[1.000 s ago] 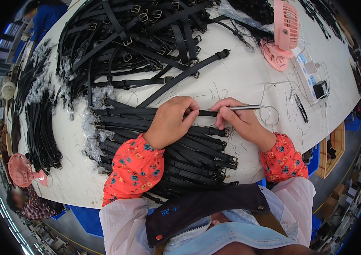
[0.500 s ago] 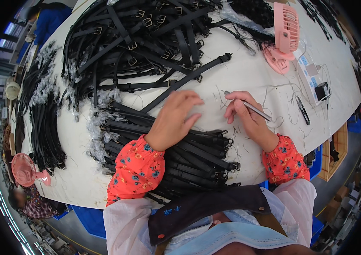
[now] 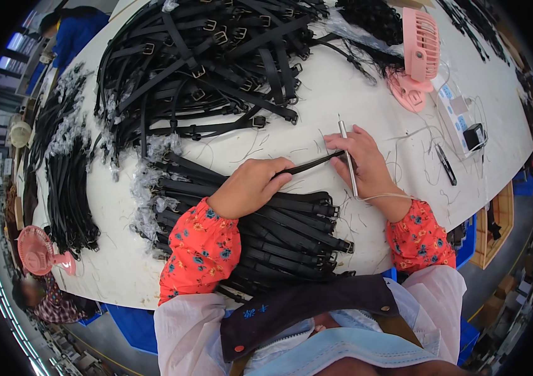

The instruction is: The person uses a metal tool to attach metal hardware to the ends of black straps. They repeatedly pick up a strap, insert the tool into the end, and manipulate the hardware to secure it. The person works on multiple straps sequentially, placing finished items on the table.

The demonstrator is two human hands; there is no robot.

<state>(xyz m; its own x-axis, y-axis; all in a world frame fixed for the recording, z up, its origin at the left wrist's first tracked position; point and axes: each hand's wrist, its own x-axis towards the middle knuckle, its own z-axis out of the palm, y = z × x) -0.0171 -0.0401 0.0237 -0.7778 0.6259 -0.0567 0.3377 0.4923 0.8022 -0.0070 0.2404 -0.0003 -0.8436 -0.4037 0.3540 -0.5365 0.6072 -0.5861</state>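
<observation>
A black belt is stretched between my two hands over the white table. My left hand is closed, pinching it between thumb and fingers. The other end lies in the fingers of my right hand, which also grips a slim silver pen-like tool with a thin tip pointing away from me. A thin pale cord passes over my right wrist. Under my left forearm lies a stack of black belts, buckle ends to the right, plastic wrap on their left ends.
A big tangled heap of buckled black belts covers the far side. At the right stand a pink fan, a white power strip and a black pen-shaped tool. Another belt bundle and pink fan are at the left.
A belt that lay slanting against the heap is gone from there, and a belt is now held between my hands. The silver tool has swung more upright in my right hand.
</observation>
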